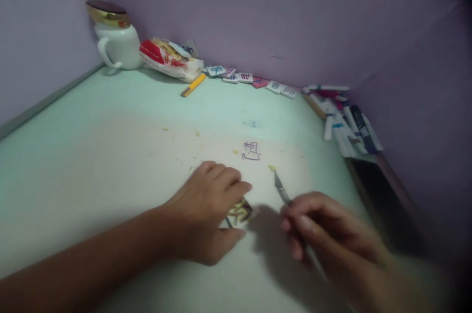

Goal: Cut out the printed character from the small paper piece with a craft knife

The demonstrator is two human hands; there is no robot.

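My left hand [214, 212] rests on the pale table, its fingers and thumb around a small piece with dark and yellow markings [240, 210], partly hidden under the palm. To its right my right hand [313, 229] holds a slim metal craft knife [282, 190] like a pen, the blade pointing up and left. The blade's tip is at a small yellow scrap [272, 168]. Beyond my hands a character [251, 151] is drawn in purple on the table, with more yellow bits scattered to its left.
At the back left stand a white mug [123, 45] with a gold lid and a red-white packet [169, 61]. A yellow stick [193, 85] and marked tiles [245, 78] lie along the wall. Pens [356, 126] and a dark flat object [383, 200] are at right.
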